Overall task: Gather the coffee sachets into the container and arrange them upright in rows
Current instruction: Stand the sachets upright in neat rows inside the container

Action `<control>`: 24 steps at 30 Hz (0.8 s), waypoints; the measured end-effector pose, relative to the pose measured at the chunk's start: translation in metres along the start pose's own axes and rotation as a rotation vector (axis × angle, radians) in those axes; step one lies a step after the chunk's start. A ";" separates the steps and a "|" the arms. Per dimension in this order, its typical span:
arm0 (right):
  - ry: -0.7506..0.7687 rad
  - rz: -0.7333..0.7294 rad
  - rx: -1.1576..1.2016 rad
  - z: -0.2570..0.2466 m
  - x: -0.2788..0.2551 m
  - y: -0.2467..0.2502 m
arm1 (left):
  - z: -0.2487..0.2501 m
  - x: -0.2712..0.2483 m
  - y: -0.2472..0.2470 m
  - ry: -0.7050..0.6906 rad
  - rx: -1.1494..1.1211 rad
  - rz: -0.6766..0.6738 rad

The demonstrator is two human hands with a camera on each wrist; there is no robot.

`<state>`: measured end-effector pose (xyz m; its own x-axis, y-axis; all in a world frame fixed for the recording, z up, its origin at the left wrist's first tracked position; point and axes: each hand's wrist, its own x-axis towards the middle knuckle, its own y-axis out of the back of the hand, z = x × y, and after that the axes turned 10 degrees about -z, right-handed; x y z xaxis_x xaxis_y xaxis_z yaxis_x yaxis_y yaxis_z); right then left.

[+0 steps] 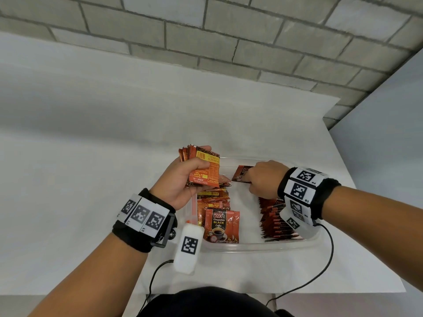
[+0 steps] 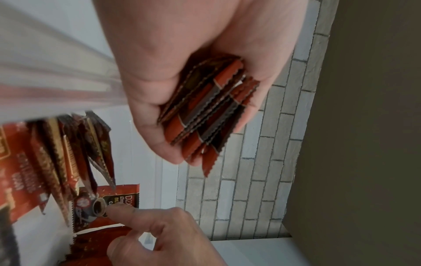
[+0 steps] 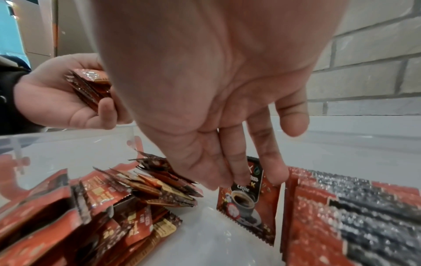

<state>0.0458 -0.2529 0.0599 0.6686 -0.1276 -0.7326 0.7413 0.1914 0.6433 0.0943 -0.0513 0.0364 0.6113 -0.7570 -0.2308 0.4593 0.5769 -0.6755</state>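
With my left hand gripping a spare stack of sachets above the container, my right fingers, nearly straight, hold one sachet upright below them, which I should press flush against the row beside it.

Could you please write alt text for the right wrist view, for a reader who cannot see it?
The right hand reaches down into a clear container, straight fingertips touching a single coffee sachet that stands beside an upright row of sachets. Loose sachets lie jumbled at lower left, and the left hand grips a stack of sachets.
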 end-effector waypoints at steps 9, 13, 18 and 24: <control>0.072 -0.002 0.049 0.002 0.001 -0.004 | 0.001 0.000 0.000 0.003 -0.006 0.000; 0.114 0.036 0.066 0.004 0.000 -0.005 | 0.001 0.000 0.001 0.004 -0.008 0.000; 0.087 0.188 0.193 0.013 -0.008 -0.003 | 0.001 0.000 0.001 0.004 -0.010 -0.003; -0.028 0.285 0.135 0.023 -0.011 -0.003 | 0.001 0.000 0.001 0.003 -0.004 -0.009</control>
<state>0.0377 -0.2745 0.0707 0.8506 -0.1145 -0.5132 0.5235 0.0922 0.8470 0.0954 -0.0501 0.0364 0.6050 -0.7632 -0.2268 0.4623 0.5686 -0.6804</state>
